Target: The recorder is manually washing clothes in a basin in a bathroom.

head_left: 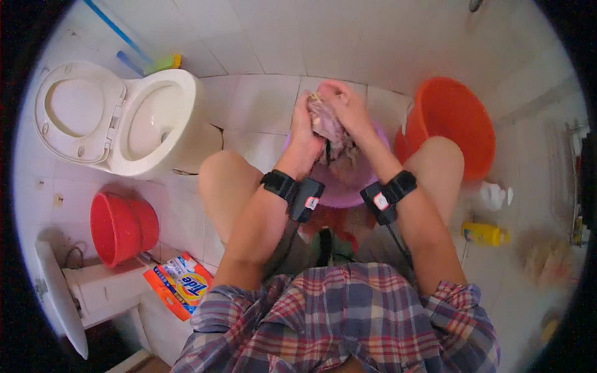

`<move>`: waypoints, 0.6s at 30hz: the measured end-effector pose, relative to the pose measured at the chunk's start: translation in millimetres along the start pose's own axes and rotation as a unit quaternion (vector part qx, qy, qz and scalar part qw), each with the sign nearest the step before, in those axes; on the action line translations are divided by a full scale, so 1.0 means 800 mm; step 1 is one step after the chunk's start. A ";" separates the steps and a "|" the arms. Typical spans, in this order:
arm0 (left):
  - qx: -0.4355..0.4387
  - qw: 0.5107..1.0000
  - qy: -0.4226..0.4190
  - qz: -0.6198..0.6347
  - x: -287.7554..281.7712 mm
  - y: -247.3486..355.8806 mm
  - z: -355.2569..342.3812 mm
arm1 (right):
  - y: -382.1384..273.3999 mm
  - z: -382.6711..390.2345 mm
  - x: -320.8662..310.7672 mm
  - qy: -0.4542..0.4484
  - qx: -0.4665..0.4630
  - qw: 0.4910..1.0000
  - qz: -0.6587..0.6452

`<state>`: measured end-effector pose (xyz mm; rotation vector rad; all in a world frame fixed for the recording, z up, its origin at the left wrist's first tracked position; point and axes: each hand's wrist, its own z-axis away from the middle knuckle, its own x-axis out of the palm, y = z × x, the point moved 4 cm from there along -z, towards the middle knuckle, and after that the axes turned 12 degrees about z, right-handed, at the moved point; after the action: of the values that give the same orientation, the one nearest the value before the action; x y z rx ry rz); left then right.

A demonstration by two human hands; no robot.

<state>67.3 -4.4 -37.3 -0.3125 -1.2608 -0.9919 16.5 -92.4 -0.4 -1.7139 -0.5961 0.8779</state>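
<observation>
Grasping a crumpled bundle of pinkish-grey cloth point(329, 121), raised between left hand point(303, 137) and right hand point(349, 110) over a purple basin point(341, 200), on the tiled floor point(252, 102) toward its far edge. Cupping the bundle along its left side with the left, fingers pointing up; bending the fingers of the right over its top and right side. In both hands, a grip wrapped around the cloth. Below the hands, darker crumpled fabric point(343, 168) hanging or lying in the basin; cannot tell whether joined to the bundle. Wearing a black strap with a small black box point(308, 200) at each wrist, and a plaid shirt point(345, 311) with sleeves above the elbows. With bare knees point(233, 186) spread to either side of the basin.

At the far left corner of the floor, a white toilet point(188, 112) with lid raised; just behind it, a yellow-green brush point(165, 64). Nearer, along the left edge, a red bucket point(112, 230), with an orange packet point(180, 308) near it. Just right of the basin, toward the far right corner, a large orange bucket point(454, 124). Along the right edge, a white bottle point(493, 196) and, nearer, a yellow bottle point(482, 234) lying on its side.
</observation>
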 end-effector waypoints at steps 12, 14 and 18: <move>-0.068 0.991 -0.070 0.095 0.044 -0.006 0.049 | -0.037 0.018 -0.009 -0.035 0.116 0.984 -0.128; -0.049 0.989 -0.093 0.109 0.042 0.006 0.050 | -0.038 0.023 -0.006 0.029 0.118 0.991 0.063; -0.001 0.987 -0.087 0.132 0.035 0.012 0.036 | -0.013 0.006 -0.006 -0.015 0.000 0.992 0.122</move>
<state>55.3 8.1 0.1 -0.5616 -1.3354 -0.7504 9.8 -90.2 9.7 -1.8021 -0.4108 1.0753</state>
